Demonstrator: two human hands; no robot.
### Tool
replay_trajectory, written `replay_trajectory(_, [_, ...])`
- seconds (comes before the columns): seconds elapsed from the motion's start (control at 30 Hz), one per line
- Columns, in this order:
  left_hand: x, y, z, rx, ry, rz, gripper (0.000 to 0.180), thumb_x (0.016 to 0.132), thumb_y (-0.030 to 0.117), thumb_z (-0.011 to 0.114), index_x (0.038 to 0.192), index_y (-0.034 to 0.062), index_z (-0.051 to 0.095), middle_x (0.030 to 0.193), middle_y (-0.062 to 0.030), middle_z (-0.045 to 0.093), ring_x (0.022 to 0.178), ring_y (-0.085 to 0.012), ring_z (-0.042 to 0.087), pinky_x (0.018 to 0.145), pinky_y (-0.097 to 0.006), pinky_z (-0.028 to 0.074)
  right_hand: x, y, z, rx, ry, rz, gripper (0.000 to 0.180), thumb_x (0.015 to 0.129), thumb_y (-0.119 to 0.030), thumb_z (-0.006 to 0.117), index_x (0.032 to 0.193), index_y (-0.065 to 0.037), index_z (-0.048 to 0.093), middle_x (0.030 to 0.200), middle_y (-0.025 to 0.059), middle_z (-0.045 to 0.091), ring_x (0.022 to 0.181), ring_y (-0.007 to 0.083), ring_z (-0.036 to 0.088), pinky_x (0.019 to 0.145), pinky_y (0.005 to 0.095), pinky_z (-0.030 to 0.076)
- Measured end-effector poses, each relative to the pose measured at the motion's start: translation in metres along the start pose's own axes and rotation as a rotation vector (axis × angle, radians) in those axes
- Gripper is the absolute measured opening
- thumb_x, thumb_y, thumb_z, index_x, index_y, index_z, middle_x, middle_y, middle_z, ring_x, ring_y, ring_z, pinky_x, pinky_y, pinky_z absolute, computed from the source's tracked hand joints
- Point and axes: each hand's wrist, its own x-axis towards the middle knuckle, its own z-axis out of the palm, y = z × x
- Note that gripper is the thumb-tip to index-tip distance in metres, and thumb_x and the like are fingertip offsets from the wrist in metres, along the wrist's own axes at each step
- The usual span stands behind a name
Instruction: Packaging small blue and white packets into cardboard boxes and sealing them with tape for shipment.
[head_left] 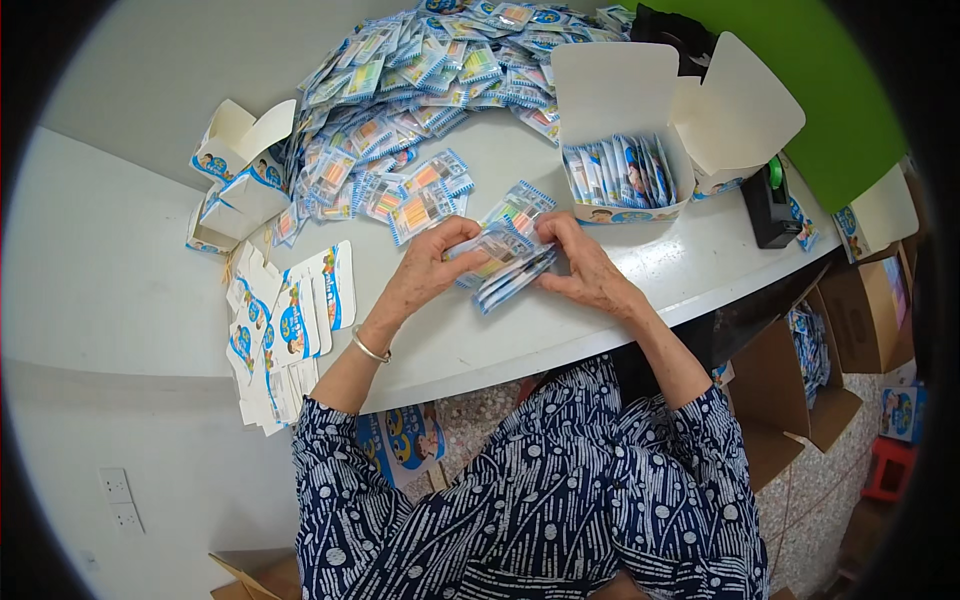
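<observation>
My left hand [430,262] and my right hand [592,272] meet above the white table, pinching a small stack of blue-edged, see-through packets [510,278] between them. Coloured strips show through the plastic. The left fingers close on the stack's left side; the right thumb and fingers close on its right end. Another packet [521,205] lies just beyond the fingertips. Several loose packets [420,210] rest on the table past my left hand. Beyond my right hand stands an open white box [630,214] with a row of packets upright inside.
A large heap of packets [420,75] covers the back of the table [440,345]. Flat printed cartons [300,315] lie at the left, below folded boxes [240,190]. Right of the filled box are another open box [735,120] and a black tape dispenser [772,205]. Cardboard boxes [780,400] stand lower right.
</observation>
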Motion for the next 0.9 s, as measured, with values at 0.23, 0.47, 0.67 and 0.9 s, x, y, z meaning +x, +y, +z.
replay_trajectory(0.23, [-0.003, 0.013, 0.027, 0.242, -0.032, 0.013, 0.030, 0.092, 0.019, 0.062, 0.115, 0.0006, 0.060, 0.105, -0.0029, 0.061, 0.097, -0.0101, 0.056, 0.086, -0.024, 0.045, 0.000, 0.010, 0.002, -0.068, -0.017, -0.007, 0.080, 0.074, -0.021, 0.071, 0.141, -0.002, 0.032, 0.118, 0.0183, 0.050, 0.107, 0.0318, 0.051, 0.096, 0.0386, 0.042])
replay_trajectory(0.47, [-0.021, -0.010, 0.055, -0.243, 0.358, 0.088, 0.034, 0.104, 0.029, 0.041, 0.123, 0.0025, 0.050, 0.112, -0.0070, 0.057, 0.104, -0.0122, 0.051, 0.093, -0.027, 0.042, -0.003, -0.007, 0.000, -0.063, -0.048, 0.081, 0.069, 0.073, -0.018, 0.070, 0.135, -0.004, 0.042, 0.113, 0.0159, 0.052, 0.104, 0.0290, 0.053, 0.094, 0.0374, 0.044])
replay_trajectory(0.67, [-0.022, -0.012, 0.091, -0.153, 0.518, 0.158, 0.024, 0.103, 0.023, 0.044, 0.110, 0.0021, 0.053, 0.101, -0.0043, 0.058, 0.093, -0.0103, 0.051, 0.083, -0.025, 0.042, -0.006, -0.010, -0.011, 0.022, -0.143, 0.143, 0.066, 0.069, -0.026, 0.078, 0.121, 0.000, 0.048, 0.109, 0.0185, 0.056, 0.096, 0.0331, 0.054, 0.088, 0.0395, 0.045])
replay_trajectory(0.9, [-0.015, -0.009, 0.088, -0.162, 0.458, 0.096, 0.029, 0.104, 0.027, 0.041, 0.110, 0.0012, 0.053, 0.096, -0.0061, 0.059, 0.090, -0.0114, 0.052, 0.083, -0.025, 0.043, -0.015, -0.016, -0.013, 0.092, -0.005, 0.115, 0.069, 0.067, -0.023, 0.083, 0.124, -0.005, 0.049, 0.120, 0.0104, 0.057, 0.106, 0.0226, 0.056, 0.091, 0.0342, 0.045])
